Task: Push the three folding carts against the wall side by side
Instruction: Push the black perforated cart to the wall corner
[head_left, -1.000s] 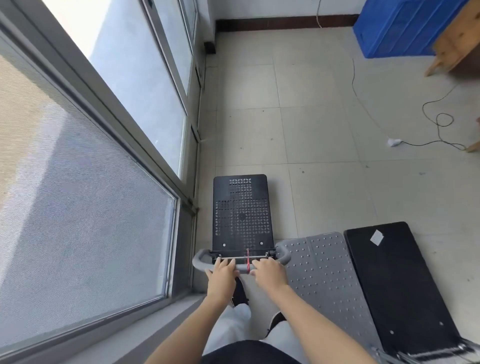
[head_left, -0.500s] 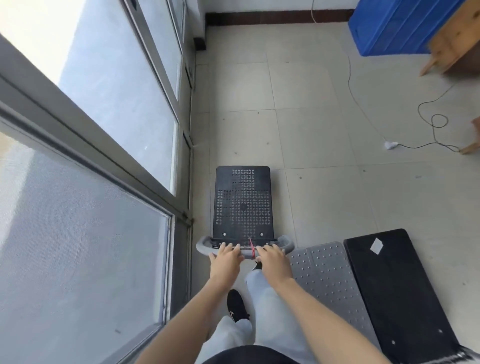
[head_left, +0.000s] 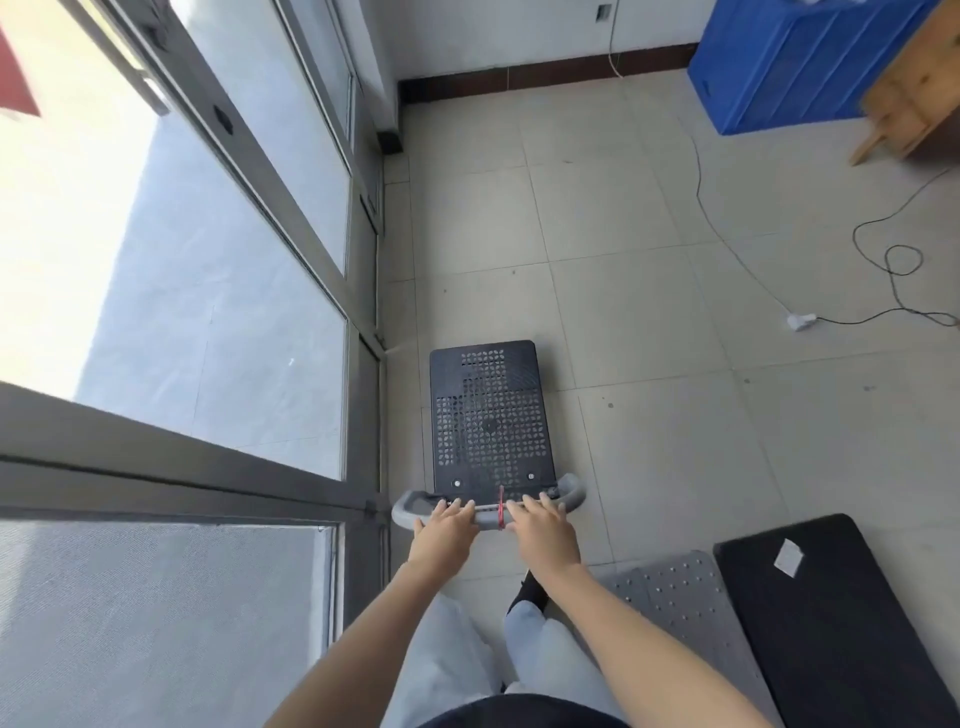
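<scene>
Glazed, metal-framed window wall (head_left: 218, 291) along the tiled floor's left edge. Beside it, perforated black cart (head_left: 489, 415); left hand (head_left: 444, 530) and right hand (head_left: 543, 527) curl their fingers over its rounded grey handle (head_left: 569, 496). Lower right: studded grey cart (head_left: 675, 597), then smooth black cart (head_left: 831, 613), touching.

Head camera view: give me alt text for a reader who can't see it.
Both hands, left hand and right hand, grip the grey handle of a black perforated cart rolling along a window wall. A grey cart and another black cart sit behind on the right.
</scene>
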